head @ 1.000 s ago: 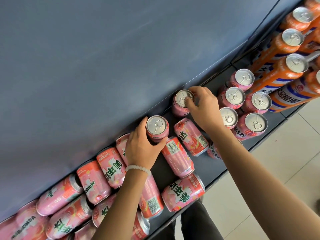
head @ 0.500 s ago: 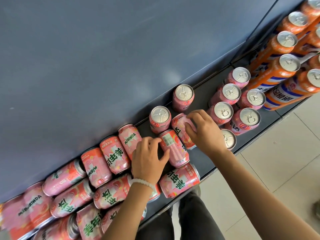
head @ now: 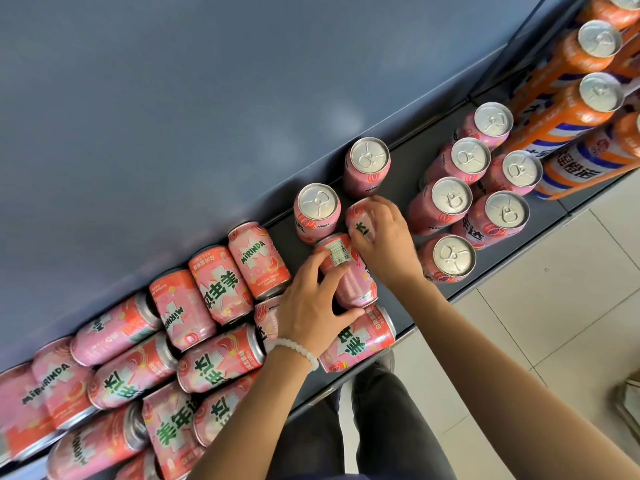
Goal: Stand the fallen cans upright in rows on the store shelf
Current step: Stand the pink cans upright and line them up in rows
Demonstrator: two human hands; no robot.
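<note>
Fingers of left hand (head: 308,306) curled round barcode can (head: 346,268), lying flat; right hand (head: 384,237) apparently gripping half-hidden fallen can (head: 360,216) just right of it on shelf (head: 408,188).

Eight pink Mirinda cans (head: 369,157) stand upright on the shelf (head: 408,174). About fourteen more pink cans (head: 221,284) lie fallen. At least five tall orange cans (head: 588,98) stand at right.

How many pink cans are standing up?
8: two alone near the back wall, six grouped rightward. Hands may hide more.
</note>
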